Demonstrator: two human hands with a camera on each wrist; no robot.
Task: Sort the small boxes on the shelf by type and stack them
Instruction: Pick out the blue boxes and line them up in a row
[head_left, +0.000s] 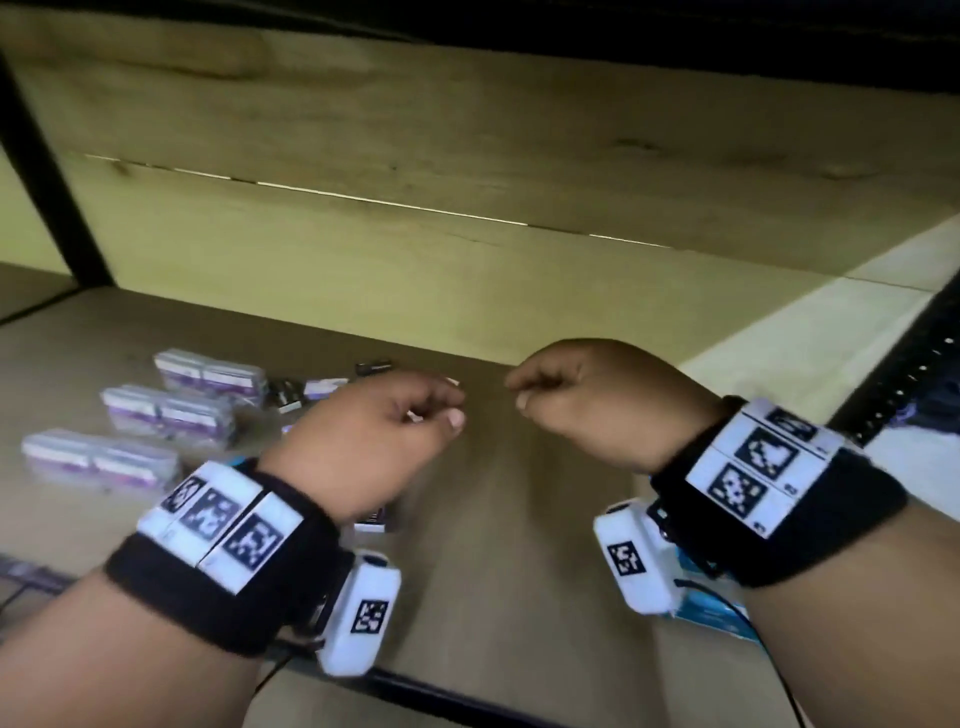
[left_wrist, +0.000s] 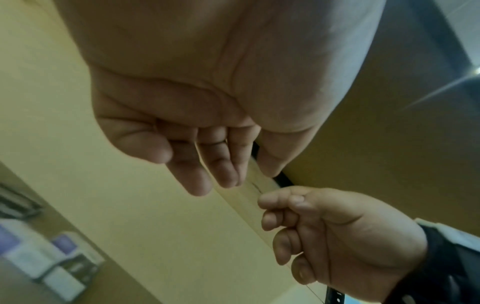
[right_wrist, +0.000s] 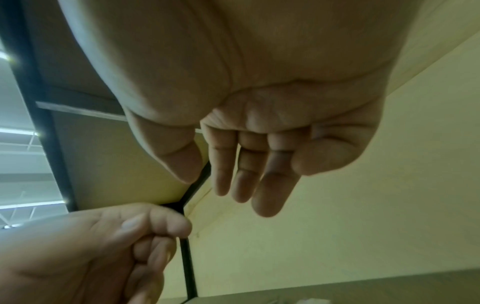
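Note:
Three clear-wrapped packs of purple-and-white boxes (head_left: 166, 415) lie in a row at the left of the shelf board (head_left: 519, 545); they show blurred in the left wrist view as purple-and-white boxes (left_wrist: 52, 257). Loose small boxes (head_left: 324, 387), some dark, lie just behind my left hand (head_left: 452, 410). Another small box (head_left: 376, 519) peeks out under that wrist. My left hand hovers above the shelf with loosely curled fingers (left_wrist: 207, 174) and holds nothing. My right hand (head_left: 519, 392) hovers close beside it, its fingers (right_wrist: 246, 174) relaxed and empty.
A blue-and-white box (head_left: 711, 618) lies under my right wrist near the shelf's black front edge (head_left: 441, 691). A wooden back panel (head_left: 467, 182) closes the rear. Black uprights stand at the left (head_left: 47, 171) and right (head_left: 904, 384). Another shelf board hangs overhead.

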